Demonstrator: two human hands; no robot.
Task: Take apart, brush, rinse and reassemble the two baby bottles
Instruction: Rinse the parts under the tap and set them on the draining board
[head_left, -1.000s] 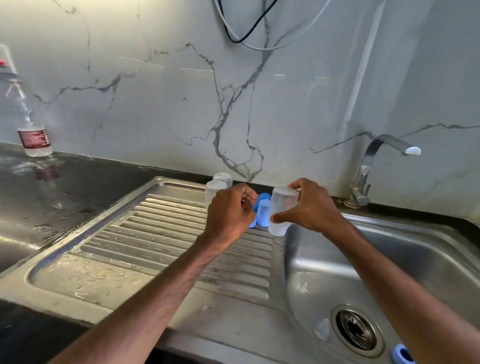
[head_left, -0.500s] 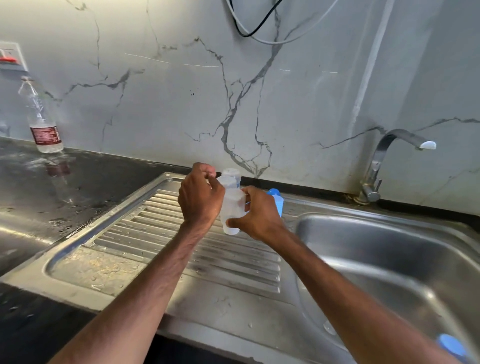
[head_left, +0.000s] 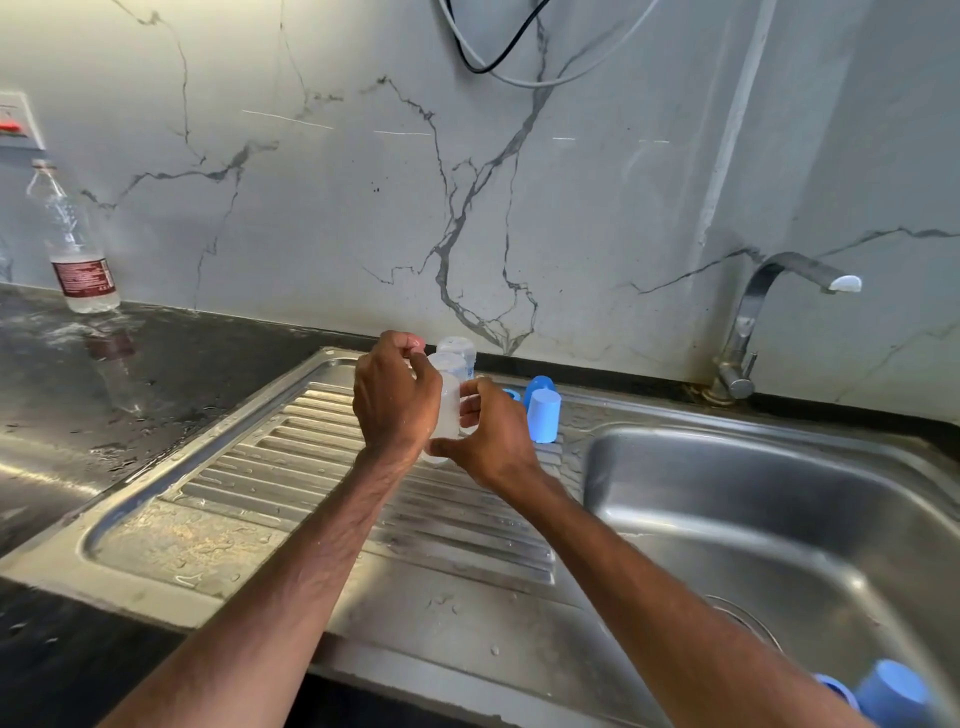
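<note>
Above the ribbed drainboard (head_left: 322, 483), both my hands hold a translucent baby bottle body (head_left: 450, 410) upright. My right hand (head_left: 491, 439) grips its lower part, thumb under the base and fingers round the side. My left hand (head_left: 397, 402) covers its left side, with curled fingertips pinching at the top rim; anything small in them is hidden. A second translucent bottle piece (head_left: 458, 349) stands right behind. To the right, a blue cap (head_left: 544, 417) stands on the drainboard with a blue ring (head_left: 511, 395) beside it.
More blue bottle parts (head_left: 891, 693) lie in the steel sink basin (head_left: 779, 499) at the lower right. The tap (head_left: 753, 317) rises at the back right. A plastic water bottle (head_left: 72, 249) stands on the wet dark counter (head_left: 62, 395) at the left.
Both hands carried the translucent bottle leftward from the basin's edge to over the drainboard. My left hand rose to the bottle's top, and the blue cap now stands uncovered.
</note>
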